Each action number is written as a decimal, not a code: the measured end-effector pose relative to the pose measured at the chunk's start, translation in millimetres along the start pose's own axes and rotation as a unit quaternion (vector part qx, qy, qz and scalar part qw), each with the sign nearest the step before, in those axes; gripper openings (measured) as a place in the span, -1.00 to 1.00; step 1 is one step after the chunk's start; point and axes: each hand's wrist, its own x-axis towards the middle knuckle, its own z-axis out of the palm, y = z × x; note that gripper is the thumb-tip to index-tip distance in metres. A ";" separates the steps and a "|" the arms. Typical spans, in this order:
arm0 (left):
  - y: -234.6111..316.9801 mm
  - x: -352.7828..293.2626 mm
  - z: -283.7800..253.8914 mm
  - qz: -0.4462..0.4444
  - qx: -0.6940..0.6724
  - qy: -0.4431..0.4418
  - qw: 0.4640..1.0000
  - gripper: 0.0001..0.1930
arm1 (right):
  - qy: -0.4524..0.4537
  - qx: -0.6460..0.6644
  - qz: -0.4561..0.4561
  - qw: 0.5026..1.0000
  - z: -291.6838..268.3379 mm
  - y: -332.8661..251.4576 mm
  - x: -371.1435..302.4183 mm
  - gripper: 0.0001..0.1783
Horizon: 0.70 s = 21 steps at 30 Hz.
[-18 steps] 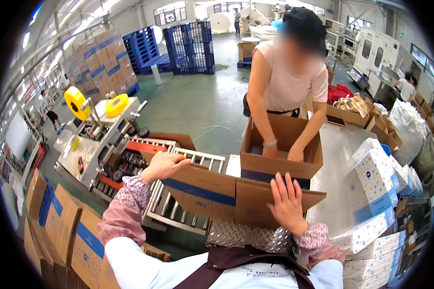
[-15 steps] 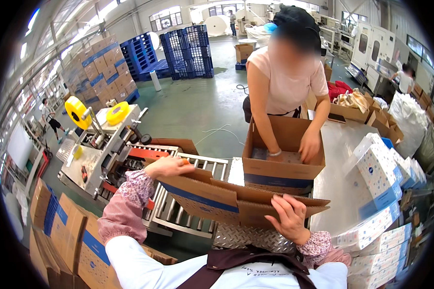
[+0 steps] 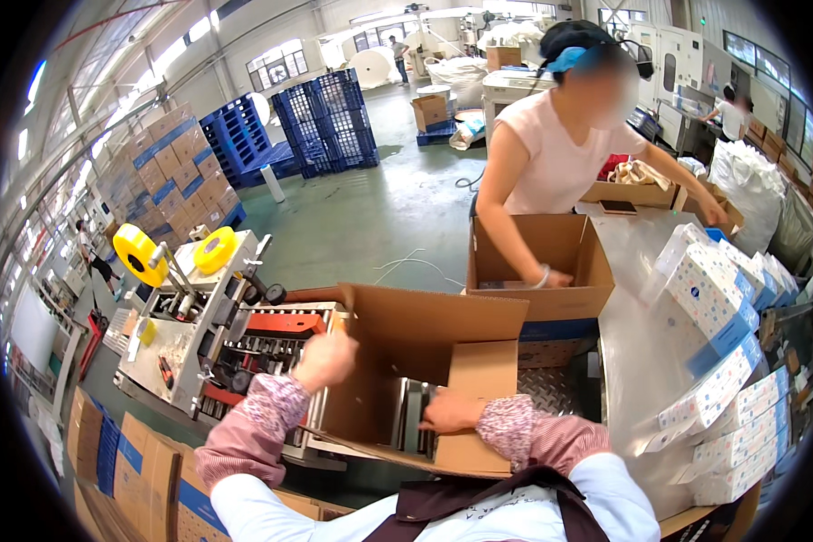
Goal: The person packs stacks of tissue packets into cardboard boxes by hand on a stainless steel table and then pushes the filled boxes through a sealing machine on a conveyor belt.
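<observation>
An opened-out cardboard box (image 3: 415, 316) stands in front of me over the roller conveyor, its mouth facing up and the rollers showing through its bottom. At its left wall, my left hand (image 3: 325, 361) is closed around the edge, a little smeared by motion. My right hand (image 3: 453, 411) reaches inside, fingers curled at the edge of a box flap (image 3: 479, 366). Across from me, a co-worker has one hand (image 3: 556, 278) in a second cardboard box (image 3: 537, 303) and stretches the other hand (image 3: 712, 210) toward the cartons at the right.
Left stands a taping machine (image 3: 176, 298) with yellow tape rolls. Flat folded cardboard boxes (image 3: 144, 470) lean at my lower left. On the right, a metal table (image 3: 637, 334) bears white-and-blue printed packs (image 3: 709, 303). Blue pallets (image 3: 325, 122) and stacked cartons (image 3: 176, 167) stand behind.
The flat cardboard box has been opened into a square shape and brought left over the rollers. My right hand moved left into it. The co-worker's one arm swung out to the right.
</observation>
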 end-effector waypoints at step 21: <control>20.8 0.1 60.1 0.167 -0.292 0.454 0.825 -0.62 | 0.292 -0.090 0.279 0.911 -17.4 12.2 -43.7 -0.50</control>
